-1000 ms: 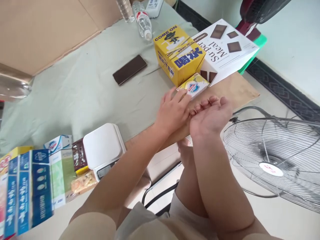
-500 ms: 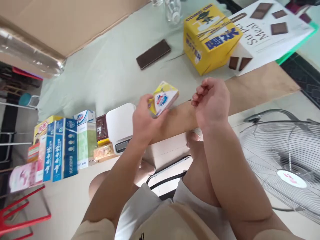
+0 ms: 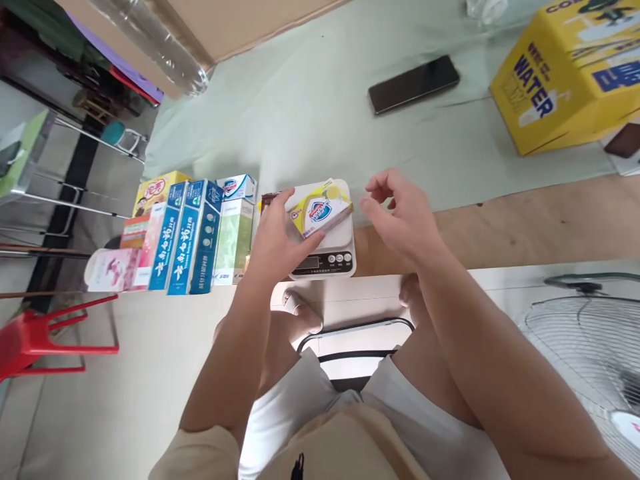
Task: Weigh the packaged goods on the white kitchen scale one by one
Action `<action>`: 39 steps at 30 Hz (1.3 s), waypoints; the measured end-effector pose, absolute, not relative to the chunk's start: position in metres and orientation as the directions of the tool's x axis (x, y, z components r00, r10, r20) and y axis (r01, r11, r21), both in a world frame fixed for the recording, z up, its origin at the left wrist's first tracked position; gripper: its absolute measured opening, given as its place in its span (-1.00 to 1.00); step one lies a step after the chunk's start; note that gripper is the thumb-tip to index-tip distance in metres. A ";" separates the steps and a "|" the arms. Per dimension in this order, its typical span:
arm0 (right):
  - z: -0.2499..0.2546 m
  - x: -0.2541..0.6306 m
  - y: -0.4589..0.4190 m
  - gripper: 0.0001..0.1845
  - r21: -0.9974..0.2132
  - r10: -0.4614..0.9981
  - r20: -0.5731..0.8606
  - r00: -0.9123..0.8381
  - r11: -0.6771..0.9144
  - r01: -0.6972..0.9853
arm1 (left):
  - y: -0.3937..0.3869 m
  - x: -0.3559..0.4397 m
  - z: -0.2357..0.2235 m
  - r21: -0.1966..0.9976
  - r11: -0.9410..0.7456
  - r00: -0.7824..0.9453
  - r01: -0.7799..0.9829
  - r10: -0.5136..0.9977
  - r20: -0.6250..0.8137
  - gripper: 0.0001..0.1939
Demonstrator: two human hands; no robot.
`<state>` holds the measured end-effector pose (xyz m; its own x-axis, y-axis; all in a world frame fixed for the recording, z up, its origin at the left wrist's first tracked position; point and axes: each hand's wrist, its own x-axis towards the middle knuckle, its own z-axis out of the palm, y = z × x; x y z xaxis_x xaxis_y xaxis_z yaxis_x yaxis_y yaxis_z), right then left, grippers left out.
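A yellow and white soap box (image 3: 320,212) lies tilted between the thumb and fingers of my left hand (image 3: 274,237), over the white plate of a kitchen scale (image 3: 343,235). Whether the box rests on the plate or hangs just above it, I cannot tell. The scale's dark display and round buttons show along its near edge. To the right of the scale, my right hand (image 3: 397,212) holds nothing, its fingers loosely curled with a gap between thumb and forefinger.
Toothpaste boxes (image 3: 194,237) and other cartons stand left of the scale. Farther back lie a black phone (image 3: 414,85) and a yellow water carton (image 3: 560,87). A fan (image 3: 590,340) stands at the right, a red stool (image 3: 55,333) at the left.
My left hand has brought the soap box left, over the scale. My right hand has moved along toward the scale, its fingers more spread. The view has swung left.
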<state>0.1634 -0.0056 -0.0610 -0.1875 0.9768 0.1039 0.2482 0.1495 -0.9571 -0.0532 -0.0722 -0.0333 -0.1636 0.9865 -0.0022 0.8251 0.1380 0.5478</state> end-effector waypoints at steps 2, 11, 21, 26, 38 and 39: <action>-0.067 0.159 -0.001 -0.72 -0.911 0.943 0.169 -0.286 0.260 0.321 | -0.073 -0.058 -0.021 0.507 0.152 -0.144 0.848 0.988 -0.056 -0.17; -0.076 0.140 0.012 -0.29 -0.763 0.776 0.180 -0.604 0.498 0.412 | -0.054 -0.075 -0.008 0.445 0.001 0.087 0.896 0.980 -0.177 -0.24; -0.079 0.135 0.009 -0.48 -0.744 0.841 0.376 -0.390 0.524 0.414 | -0.085 -0.118 0.002 0.692 -0.115 0.024 0.713 0.990 0.140 -0.53; -0.072 0.130 0.004 -0.34 -0.829 0.929 0.369 -0.024 0.341 0.442 | -0.107 -0.144 0.004 0.763 -0.244 0.030 0.599 0.959 0.283 -0.64; -0.049 -0.088 0.118 -0.39 -0.697 0.867 0.169 -0.469 0.442 0.565 | -0.140 -0.177 0.011 0.869 -0.180 -0.041 0.461 0.974 0.223 -0.69; -0.056 -0.099 0.125 -0.39 -0.690 0.850 0.130 -0.511 0.448 0.569 | -0.140 -0.179 0.009 0.872 -0.177 -0.047 0.457 0.974 0.222 -0.68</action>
<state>-0.0985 0.1250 -0.0564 -0.5111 0.8496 0.1299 0.5686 0.4476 -0.6902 -0.1788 -0.1403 0.0095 -0.0472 0.9739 0.2222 0.4568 -0.1768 0.8718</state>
